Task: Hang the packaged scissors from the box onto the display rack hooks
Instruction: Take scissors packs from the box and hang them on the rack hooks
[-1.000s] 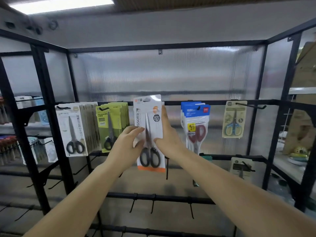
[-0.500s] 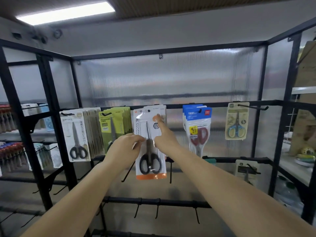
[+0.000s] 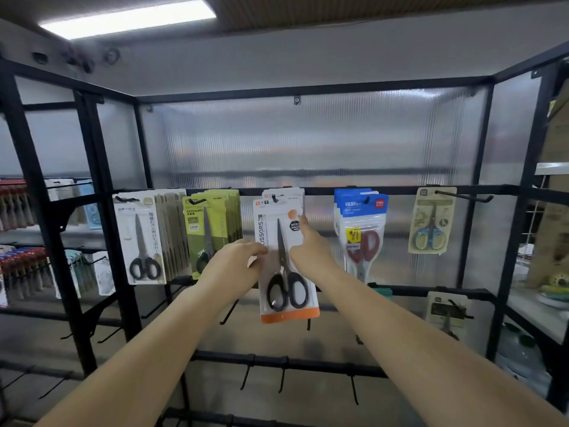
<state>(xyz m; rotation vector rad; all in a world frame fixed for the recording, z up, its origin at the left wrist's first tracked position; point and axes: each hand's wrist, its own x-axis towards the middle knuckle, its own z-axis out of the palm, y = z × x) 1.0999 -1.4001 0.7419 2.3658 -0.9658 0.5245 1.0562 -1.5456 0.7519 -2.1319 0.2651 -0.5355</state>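
Since a second ago, the scissors pack (image 3: 284, 260) has dropped from above the top rail (image 3: 400, 190) until its hanging hole sits at the hook (image 3: 273, 198), in front of a matching pack already there. Both hands hold it: the left hand (image 3: 237, 261) pinches its edge at 9 o'clock, the right hand (image 3: 308, 246) presses straight fingers on its face at 3 o'clock. I judge the pack nearly hung; sliding it back and letting go remain. Neighbouring packs (image 3: 212, 229) hang at 9 o'clock.

Left hand (image 3: 234, 263) hides green pack's (image 3: 212, 229) scissor handles; small print on packs unreadable.
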